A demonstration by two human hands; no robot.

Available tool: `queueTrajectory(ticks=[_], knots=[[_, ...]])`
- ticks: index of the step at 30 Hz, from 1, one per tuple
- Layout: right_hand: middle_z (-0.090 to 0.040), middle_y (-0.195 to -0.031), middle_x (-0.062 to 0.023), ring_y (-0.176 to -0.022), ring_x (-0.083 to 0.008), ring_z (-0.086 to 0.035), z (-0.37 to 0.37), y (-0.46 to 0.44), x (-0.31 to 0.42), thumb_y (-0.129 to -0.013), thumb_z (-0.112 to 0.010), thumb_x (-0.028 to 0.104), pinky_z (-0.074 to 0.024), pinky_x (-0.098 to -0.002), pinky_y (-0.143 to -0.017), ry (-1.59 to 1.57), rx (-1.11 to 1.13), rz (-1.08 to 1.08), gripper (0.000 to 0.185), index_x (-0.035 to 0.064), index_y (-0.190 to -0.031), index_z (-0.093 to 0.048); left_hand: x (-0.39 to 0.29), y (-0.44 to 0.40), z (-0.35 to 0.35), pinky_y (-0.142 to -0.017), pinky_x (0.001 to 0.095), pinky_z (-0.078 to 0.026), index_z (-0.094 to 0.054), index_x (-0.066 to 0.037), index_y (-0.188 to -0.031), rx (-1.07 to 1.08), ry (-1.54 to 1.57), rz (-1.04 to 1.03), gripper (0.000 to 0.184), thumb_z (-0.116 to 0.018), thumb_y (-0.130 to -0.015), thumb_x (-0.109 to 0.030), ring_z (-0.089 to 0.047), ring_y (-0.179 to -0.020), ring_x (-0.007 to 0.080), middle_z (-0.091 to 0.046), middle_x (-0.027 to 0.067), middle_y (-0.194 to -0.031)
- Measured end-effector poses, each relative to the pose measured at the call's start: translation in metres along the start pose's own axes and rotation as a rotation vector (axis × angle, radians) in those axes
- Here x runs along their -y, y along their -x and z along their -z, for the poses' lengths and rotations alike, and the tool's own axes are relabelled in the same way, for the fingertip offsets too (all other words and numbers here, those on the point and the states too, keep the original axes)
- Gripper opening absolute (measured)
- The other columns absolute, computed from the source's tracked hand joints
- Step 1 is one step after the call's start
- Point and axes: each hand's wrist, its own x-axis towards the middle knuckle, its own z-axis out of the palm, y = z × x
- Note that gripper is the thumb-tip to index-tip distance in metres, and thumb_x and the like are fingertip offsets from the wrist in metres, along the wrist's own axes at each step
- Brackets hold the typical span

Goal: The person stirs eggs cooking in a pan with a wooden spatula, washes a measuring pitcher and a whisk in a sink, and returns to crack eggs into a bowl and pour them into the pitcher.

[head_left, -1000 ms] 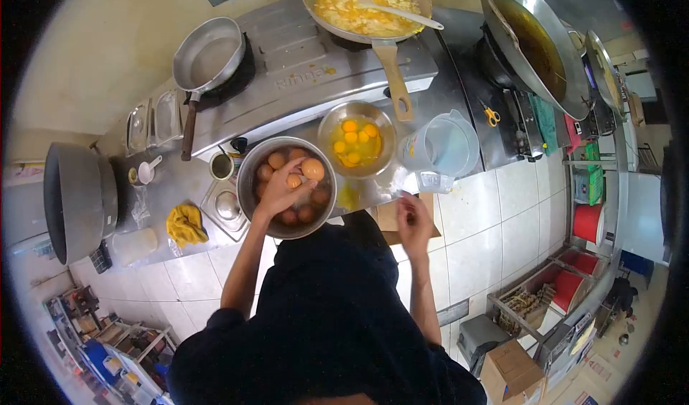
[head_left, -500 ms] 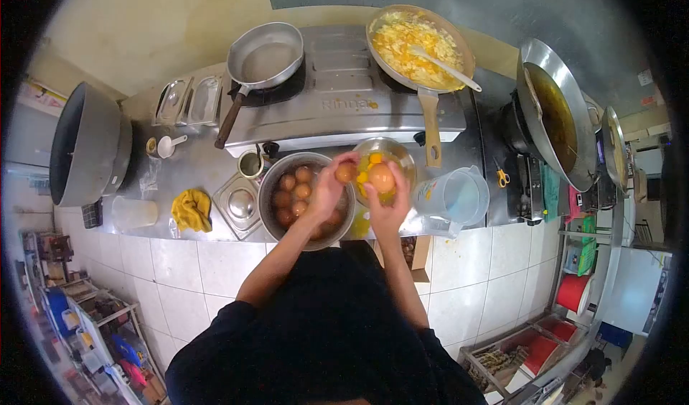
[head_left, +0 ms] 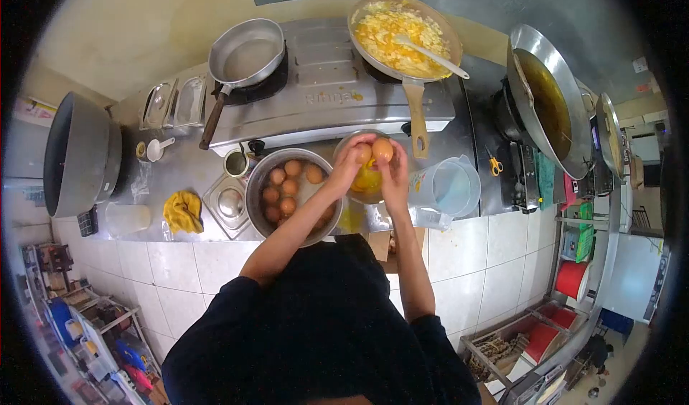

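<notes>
1. Eggs [head_left: 382, 149], one per hand in the head view, sit side by side, seemingly touching: the left hand [head_left: 349, 169] curls round one, the right hand [head_left: 393, 181] pinches the other.
2. Both hang over the steel bowl [head_left: 367, 199] of yolks [head_left: 367, 181], presumably so drips land inside.
3. The pot [head_left: 308, 198] of whole eggs [head_left: 289, 187] stands just left, probably for easy reach along the surface [head_left: 185, 169].
4. Raised lettering on the stove [head_left: 294, 120] reads "Rinna" (food scraps [head_left: 356, 96] obscure its end); print on the clear pitcher [head_left: 451, 186] is too small to read.
</notes>
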Motion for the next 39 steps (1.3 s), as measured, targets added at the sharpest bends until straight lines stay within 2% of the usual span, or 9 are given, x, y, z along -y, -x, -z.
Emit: queueTrajectory(ticks=[7,12,16,19,22,29,31,37,39], knots=[[-0.049,-0.125,-0.0085,-0.112,-0.0165,-0.051,0.027,-0.016,-0.003,-0.087,-0.062,0.004,-0.0455,-0.0274,-0.09,0.026,0.136,-0.067,0.05,0.0039,-0.132,-0.04,-0.027,-0.017,-0.001,-0.096,0.0302,-0.04,-0.055,-0.003,-0.121,0.145,-0.385,0.037,0.036,-0.058,-0.088,-0.017,-0.052,-0.112,0.0161,-0.056,0.007,-0.121],[-0.053,-0.116,-0.0084,-0.106,-0.0186,-0.056,0.029,-0.007,-0.01,-0.082,-0.065,0.0,-0.0486,-0.0274,-0.088,0.304,0.198,0.029,0.048,0.0032,-0.127,-0.05,-0.051,-0.032,0.015,-0.088,0.0302,-0.046,-0.061,-0.003,-0.114,0.485,-0.809,-0.004,0.05,-0.076,-0.075,-0.031,-0.06,-0.099,0.0162,-0.065,0.009,-0.109],[-0.052,-0.122,-0.0057,-0.112,-0.0164,-0.053,0.035,-0.004,-0.02,-0.081,-0.058,-0.008,-0.0476,-0.026,-0.089,0.189,0.224,-0.014,0.051,0.0055,-0.129,-0.05,-0.054,-0.037,0.018,-0.084,0.0338,-0.049,-0.061,-0.003,-0.114,0.61,-1.19,-0.048,0.055,-0.07,-0.078,-0.043,-0.063,-0.097,0.0272,-0.065,0.014,-0.108],[-0.053,-0.121,-0.0046,-0.111,-0.0162,-0.054,0.041,-0.006,-0.027,-0.079,-0.061,-0.008,-0.0494,-0.024,-0.085,0.28,0.234,0.127,0.048,0.0069,-0.125,-0.056,-0.043,-0.038,0.023,-0.083,0.0356,-0.05,-0.059,-0.004,-0.116,0.679,-1.412,-0.269,0.055,-0.066,-0.08,-0.045,-0.062,-0.098,0.0306,-0.063,0.0158,-0.11],[-0.054,-0.122,-0.0049,-0.11,-0.0158,-0.054,0.036,-0.008,-0.026,-0.077,-0.062,-0.008,-0.0504,-0.0235,-0.083,0.297,0.239,0.078,0.045,0.0063,-0.12,-0.06,-0.045,-0.04,0.024,-0.083,0.0355,-0.05,-0.058,-0.005,-0.117,0.75,-1.53,-0.23,0.054,-0.066,-0.079,-0.043,-0.061,-0.099,0.0285,-0.062,0.0151,-0.112],[-0.055,-0.119,-0.0103,-0.108,-0.0237,-0.056,0.033,-0.014,-0.016,-0.076,-0.064,-0.005,-0.0499,-0.0303,-0.086,0.679,0.237,0.312,0.048,0.0106,-0.12,-0.059,-0.046,-0.053,0.034,-0.084,0.0351,-0.05,-0.06,-0.005,-0.112,0.82,-1.308,-0.438,0.049,-0.071,-0.076,-0.037,-0.063,-0.094,0.0292,-0.064,0.0137,-0.106],[-0.055,-0.117,-0.0116,-0.107,-0.0269,-0.056,0.027,-0.012,-0.014,-0.077,-0.064,-0.001,-0.0493,-0.0343,-0.087,0.804,0.197,0.459,0.048,0.0131,-0.123,-0.058,-0.055,-0.046,0.022,-0.085,0.0326,-0.049,-0.062,-0.005,-0.109,0.584,-1.15,-0.164,0.048,-0.075,-0.074,-0.034,-0.064,-0.093,0.0281,-0.065,0.0139,-0.103],[-0.057,-0.111,-0.0154,-0.1,-0.0336,-0.057,0.018,0.049,0.02,-0.073,-0.073,0.002,-0.0475,-0.0386,-0.086,0.785,-0.1,0.474,0.044,0.0077,-0.114,-0.058,-0.103,0.005,-0.01,-0.086,0.03,-0.047,-0.065,-0.005,-0.102,0.448,-0.887,-0.148,0.035,-0.073,-0.078,-0.028,-0.064,-0.095,0.0221,-0.068,0.0104,-0.1],[-0.057,-0.11,-0.0153,-0.099,-0.0334,-0.057,0.035,0.1,0.031,-0.071,-0.074,0.003,-0.0477,-0.0387,-0.086,0.803,-0.211,0.456,0.045,0.008,-0.113,-0.058,-0.139,0.037,0.0,-0.086,0.0295,-0.047,-0.067,-0.005,-0.1,0.398,-0.795,0.122,0.029,-0.073,-0.078,-0.023,-0.063,-0.094,0.0174,-0.068,0.0077,-0.1]])
